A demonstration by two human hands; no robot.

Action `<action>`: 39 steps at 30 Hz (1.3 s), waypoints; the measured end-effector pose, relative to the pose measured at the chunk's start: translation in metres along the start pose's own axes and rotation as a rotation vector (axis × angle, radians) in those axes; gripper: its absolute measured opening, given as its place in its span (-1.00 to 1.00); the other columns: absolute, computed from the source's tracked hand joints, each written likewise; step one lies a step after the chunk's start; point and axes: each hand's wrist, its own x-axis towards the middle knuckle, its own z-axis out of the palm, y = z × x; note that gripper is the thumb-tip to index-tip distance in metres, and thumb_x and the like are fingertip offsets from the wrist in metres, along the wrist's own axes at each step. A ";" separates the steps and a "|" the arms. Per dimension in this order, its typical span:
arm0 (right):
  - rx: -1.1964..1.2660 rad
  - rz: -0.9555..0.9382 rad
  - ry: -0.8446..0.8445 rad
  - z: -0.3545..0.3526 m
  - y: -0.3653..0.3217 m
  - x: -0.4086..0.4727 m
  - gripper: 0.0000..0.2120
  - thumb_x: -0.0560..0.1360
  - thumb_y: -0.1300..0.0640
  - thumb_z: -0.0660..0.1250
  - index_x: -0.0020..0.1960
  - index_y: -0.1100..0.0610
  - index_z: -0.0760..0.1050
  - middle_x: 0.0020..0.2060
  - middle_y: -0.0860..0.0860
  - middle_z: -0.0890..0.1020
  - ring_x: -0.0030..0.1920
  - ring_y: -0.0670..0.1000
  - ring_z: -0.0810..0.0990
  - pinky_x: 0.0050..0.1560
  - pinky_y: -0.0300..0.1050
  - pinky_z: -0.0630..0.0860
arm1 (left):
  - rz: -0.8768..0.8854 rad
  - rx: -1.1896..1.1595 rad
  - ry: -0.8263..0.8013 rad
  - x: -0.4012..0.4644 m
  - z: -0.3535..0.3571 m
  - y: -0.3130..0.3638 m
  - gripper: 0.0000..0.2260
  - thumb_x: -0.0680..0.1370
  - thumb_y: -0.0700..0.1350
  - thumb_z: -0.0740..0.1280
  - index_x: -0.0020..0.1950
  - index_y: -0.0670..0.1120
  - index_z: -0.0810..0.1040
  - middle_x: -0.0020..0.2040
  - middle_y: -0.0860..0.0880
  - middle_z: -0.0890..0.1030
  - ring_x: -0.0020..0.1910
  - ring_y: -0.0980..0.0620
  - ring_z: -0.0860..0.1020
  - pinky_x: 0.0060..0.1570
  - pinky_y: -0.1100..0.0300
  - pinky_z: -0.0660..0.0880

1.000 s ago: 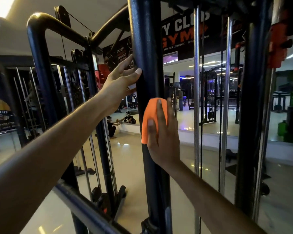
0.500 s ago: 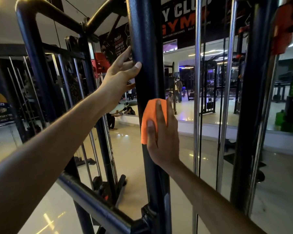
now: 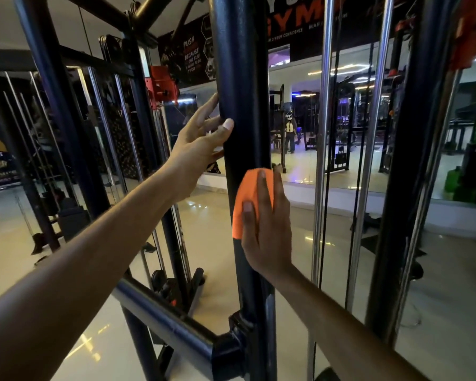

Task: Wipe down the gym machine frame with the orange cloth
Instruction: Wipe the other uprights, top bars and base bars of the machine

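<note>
The folded orange cloth, soft and matte, lay pressed at the frame's centre against the round black painted post. The right hand held it flat with straight fingers. Above, the left hand rested open on the post's left side, thumb across. Shiny chrome rods stood right.

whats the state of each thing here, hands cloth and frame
orange cloth: folded, pressed flat against the post
black vertical steel post: upright, cloth on its front face
right hand: fingers straight, pressing the cloth
left hand: fingers relaxed, thumb touching the post above the cloth
black horizontal crossbar: joined to the post low down
</note>
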 end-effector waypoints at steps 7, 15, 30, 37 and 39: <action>-0.008 -0.098 0.127 -0.015 -0.035 0.101 -0.43 0.80 -0.04 0.10 0.76 0.09 0.12 0.74 0.17 0.10 0.66 0.07 0.19 0.52 -0.37 0.05 | -0.008 -0.019 0.025 -0.001 0.001 -0.004 -0.42 0.74 -0.12 0.33 0.71 0.21 0.23 0.30 0.23 0.61 0.36 0.15 0.59 0.46 -0.09 0.48; -0.026 0.028 -0.066 0.010 0.024 -0.066 -0.40 0.78 -0.28 -0.12 0.76 -0.23 -0.21 0.77 -0.03 -0.13 0.67 0.19 0.21 0.38 0.37 0.53 | -0.022 -0.040 -0.029 -0.014 0.003 -0.030 -0.43 0.75 -0.06 0.33 0.73 0.14 0.21 0.49 0.03 0.59 0.44 0.05 0.58 0.48 -0.13 0.50; -0.070 0.051 -0.118 0.016 0.039 -0.113 -0.37 0.78 -0.22 -0.05 0.76 -0.21 -0.26 0.77 0.04 -0.14 0.67 0.24 0.20 0.42 0.41 0.49 | -0.059 -0.063 -0.045 -0.039 0.014 -0.067 -0.42 0.73 0.01 0.35 0.72 0.21 0.21 0.56 0.02 0.51 0.51 0.03 0.51 0.51 -0.10 0.46; 0.018 0.044 -0.007 0.008 0.012 -0.028 -0.36 0.78 -0.04 0.14 0.77 0.05 -0.01 0.75 0.18 0.00 0.65 0.21 0.23 0.50 0.27 0.43 | -0.111 -0.051 0.006 -0.049 0.026 -0.071 -0.43 0.74 -0.02 0.34 0.71 0.22 0.22 0.38 0.25 0.53 0.42 0.20 0.52 0.47 0.03 0.48; 0.014 0.035 -0.008 0.008 0.014 -0.031 -0.37 0.78 -0.04 0.14 0.77 0.08 0.01 0.76 0.18 -0.01 0.66 0.21 0.22 0.51 0.26 0.41 | -0.119 -0.071 0.031 -0.051 0.028 -0.073 -0.43 0.73 -0.02 0.36 0.70 0.23 0.24 0.47 0.17 0.50 0.48 0.12 0.50 0.51 -0.06 0.46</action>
